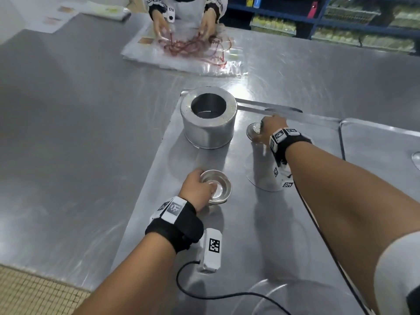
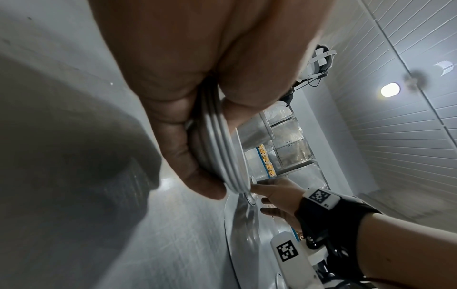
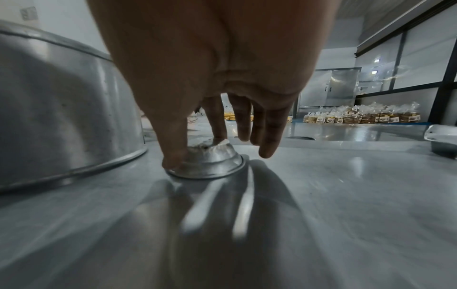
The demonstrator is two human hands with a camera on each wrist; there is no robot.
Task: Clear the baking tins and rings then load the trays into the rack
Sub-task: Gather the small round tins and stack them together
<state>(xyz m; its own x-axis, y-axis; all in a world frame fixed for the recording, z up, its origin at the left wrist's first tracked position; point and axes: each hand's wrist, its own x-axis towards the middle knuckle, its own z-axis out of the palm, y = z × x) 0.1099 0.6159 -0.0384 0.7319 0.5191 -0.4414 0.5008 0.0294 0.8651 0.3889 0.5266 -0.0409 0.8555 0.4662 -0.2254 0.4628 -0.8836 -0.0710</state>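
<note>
A flat metal tray [image 1: 245, 235] lies on the steel table. My left hand [image 1: 204, 181] [image 2: 223, 150] grips a nested stack of small round tins [image 1: 217, 187] [image 2: 223, 172] near the tray's left edge, thumb inside the top tin. Further back, my right hand [image 1: 261, 131] [image 3: 195, 150] pinches a small upturned tin [image 1: 252, 131] [image 3: 210, 164] between thumb and forefinger; its other fingers spread above the tray. A large tall round tin [image 1: 209, 119] [image 3: 61, 117] stands open-topped at the tray's far left corner, close beside the upturned tin.
A second tray [image 1: 381, 146] [image 3: 442, 136] adjoins on the right. Across the table another person's hands [image 1: 181, 26] work red ties on clear plastic bags [image 1: 186, 55]. Blue shelves with packed goods [image 1: 329, 30] stand behind. The table's front edge [image 1: 45, 271] meets tiled floor at lower left.
</note>
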